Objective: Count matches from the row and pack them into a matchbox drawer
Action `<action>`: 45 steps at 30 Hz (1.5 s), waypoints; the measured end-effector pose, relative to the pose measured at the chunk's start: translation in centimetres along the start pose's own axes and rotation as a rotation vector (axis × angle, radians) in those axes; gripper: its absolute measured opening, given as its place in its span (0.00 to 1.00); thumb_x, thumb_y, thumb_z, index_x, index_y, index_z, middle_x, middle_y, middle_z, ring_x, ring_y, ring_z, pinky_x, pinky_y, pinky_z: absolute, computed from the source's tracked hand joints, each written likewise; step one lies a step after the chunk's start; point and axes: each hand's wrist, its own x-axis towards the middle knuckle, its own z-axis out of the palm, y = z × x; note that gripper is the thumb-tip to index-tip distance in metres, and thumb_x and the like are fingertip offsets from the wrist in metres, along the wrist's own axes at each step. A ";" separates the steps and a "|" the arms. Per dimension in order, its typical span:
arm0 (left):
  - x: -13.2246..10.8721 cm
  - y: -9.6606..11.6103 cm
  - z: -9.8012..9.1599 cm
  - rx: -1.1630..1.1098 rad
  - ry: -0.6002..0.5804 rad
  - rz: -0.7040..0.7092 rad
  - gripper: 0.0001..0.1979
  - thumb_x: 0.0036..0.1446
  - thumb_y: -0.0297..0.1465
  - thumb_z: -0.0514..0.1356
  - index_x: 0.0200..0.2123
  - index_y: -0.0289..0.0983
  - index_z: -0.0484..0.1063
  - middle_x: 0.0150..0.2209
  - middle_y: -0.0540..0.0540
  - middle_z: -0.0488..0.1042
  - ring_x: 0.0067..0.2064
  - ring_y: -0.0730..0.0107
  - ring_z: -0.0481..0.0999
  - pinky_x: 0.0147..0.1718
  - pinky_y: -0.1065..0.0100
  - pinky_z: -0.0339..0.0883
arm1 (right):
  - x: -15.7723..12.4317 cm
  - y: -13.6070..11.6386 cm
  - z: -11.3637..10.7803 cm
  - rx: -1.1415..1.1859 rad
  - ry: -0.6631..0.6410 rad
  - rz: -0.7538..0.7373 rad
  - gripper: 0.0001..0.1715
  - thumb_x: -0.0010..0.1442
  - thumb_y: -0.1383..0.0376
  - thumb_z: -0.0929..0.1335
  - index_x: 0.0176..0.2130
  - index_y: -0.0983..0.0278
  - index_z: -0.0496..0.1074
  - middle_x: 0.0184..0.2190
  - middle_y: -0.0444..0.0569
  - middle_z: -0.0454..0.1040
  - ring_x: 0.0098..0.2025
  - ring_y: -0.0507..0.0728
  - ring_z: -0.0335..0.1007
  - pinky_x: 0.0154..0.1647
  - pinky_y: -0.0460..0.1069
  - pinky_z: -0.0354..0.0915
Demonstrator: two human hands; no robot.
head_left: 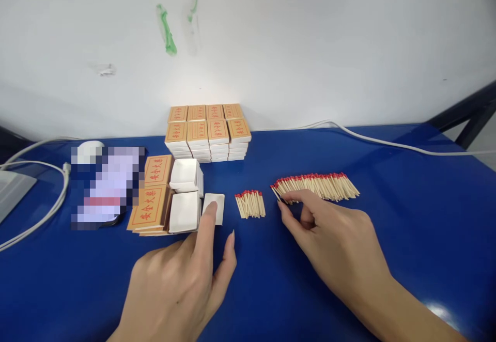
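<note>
The index finger of my left hand (176, 275) is stretched out with its tip on a small white inner tray (218, 215) of a matchbox. Its thumb stands apart, and the other fingers are partly hidden. My right hand (329, 233) has thumb and index finger pinched on a match (275, 192) at the left end of a long row of red-tipped matches (329, 187). Between my hands lies a smaller bunch of matches (250, 204), heads pointing to the back. Stacked white trays (184, 212) stand just left of the tray under my finger.
Flat orange matchbox sleeves (147, 207) are piled left of the trays. Stacked matchboxes (207, 133) stand against the white wall (310, 47). A phone (110, 184), a white mouse (91, 152) and a white cable (58, 205) lie on the left of the blue table (418, 213).
</note>
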 end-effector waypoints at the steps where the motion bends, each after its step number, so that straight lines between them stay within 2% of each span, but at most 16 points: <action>1: 0.0 0.1 0.1 -0.014 0.000 0.006 0.21 0.75 0.36 0.57 0.61 0.27 0.74 0.17 0.56 0.66 0.13 0.65 0.68 0.15 0.61 0.56 | 0.0 0.0 0.0 -0.002 0.000 -0.007 0.11 0.71 0.66 0.67 0.39 0.63 0.80 0.17 0.37 0.68 0.15 0.50 0.64 0.22 0.49 0.52; 9: -0.2 0.5 0.0 -0.230 0.005 0.110 0.20 0.75 0.30 0.56 0.65 0.27 0.69 0.19 0.58 0.71 0.15 0.70 0.70 0.17 0.61 0.60 | -0.3 -0.3 0.2 -0.054 -0.003 -0.013 0.12 0.73 0.65 0.66 0.39 0.63 0.79 0.18 0.40 0.72 0.17 0.52 0.68 0.23 0.50 0.52; 15: -0.3 0.7 0.3 -0.288 -0.008 0.101 0.21 0.75 0.30 0.57 0.66 0.28 0.69 0.20 0.58 0.72 0.15 0.70 0.71 0.18 0.62 0.61 | -0.3 -0.7 0.3 -0.016 -0.010 0.026 0.13 0.72 0.66 0.66 0.36 0.63 0.78 0.18 0.39 0.70 0.16 0.51 0.67 0.23 0.50 0.52; 19: -0.5 1.0 0.4 -0.260 -0.024 0.094 0.21 0.76 0.31 0.55 0.66 0.26 0.69 0.18 0.58 0.71 0.14 0.69 0.71 0.17 0.61 0.59 | 0.1 -1.6 0.0 0.119 -0.019 0.110 0.10 0.68 0.66 0.69 0.34 0.62 0.79 0.15 0.36 0.66 0.16 0.50 0.64 0.23 0.49 0.56; 25: -0.7 1.2 0.6 -0.200 -0.045 0.087 0.22 0.77 0.32 0.53 0.65 0.24 0.70 0.16 0.58 0.68 0.13 0.68 0.68 0.16 0.61 0.55 | 1.4 -2.9 -0.4 0.362 -0.165 0.296 0.09 0.64 0.66 0.74 0.30 0.59 0.80 0.14 0.34 0.66 0.16 0.49 0.61 0.23 0.48 0.58; 30: -0.5 1.1 0.6 -0.215 -0.073 0.093 0.22 0.74 0.26 0.52 0.65 0.24 0.71 0.16 0.58 0.69 0.12 0.67 0.68 0.16 0.61 0.53 | 2.0 -3.3 -0.3 0.444 -0.203 0.344 0.09 0.63 0.63 0.74 0.30 0.58 0.80 0.15 0.35 0.67 0.17 0.50 0.62 0.23 0.49 0.59; 35: -0.3 1.0 0.6 -0.220 -0.108 0.082 0.25 0.71 0.24 0.51 0.68 0.24 0.69 0.16 0.58 0.69 0.12 0.66 0.69 0.15 0.61 0.53 | 2.0 -3.4 -0.8 0.496 -0.179 0.356 0.14 0.66 0.59 0.73 0.28 0.58 0.78 0.14 0.35 0.65 0.17 0.49 0.60 0.22 0.49 0.56; 38: -0.1 1.0 0.4 -0.226 -0.145 0.080 0.28 0.68 0.24 0.52 0.68 0.23 0.68 0.15 0.59 0.69 0.12 0.63 0.68 0.15 0.60 0.54 | 1.8 -3.0 -0.9 0.434 -0.169 0.342 0.15 0.69 0.58 0.71 0.30 0.58 0.78 0.15 0.35 0.65 0.17 0.50 0.60 0.24 0.49 0.57; 45: 0.2 1.1 0.2 -0.194 -0.240 0.066 0.32 0.64 0.25 0.51 0.70 0.22 0.66 0.15 0.57 0.71 0.13 0.59 0.71 0.15 0.59 0.57 | 1.5 -2.5 -0.4 0.309 -0.280 0.353 0.15 0.72 0.54 0.67 0.40 0.59 0.79 0.17 0.37 0.68 0.20 0.54 0.64 0.30 0.52 0.58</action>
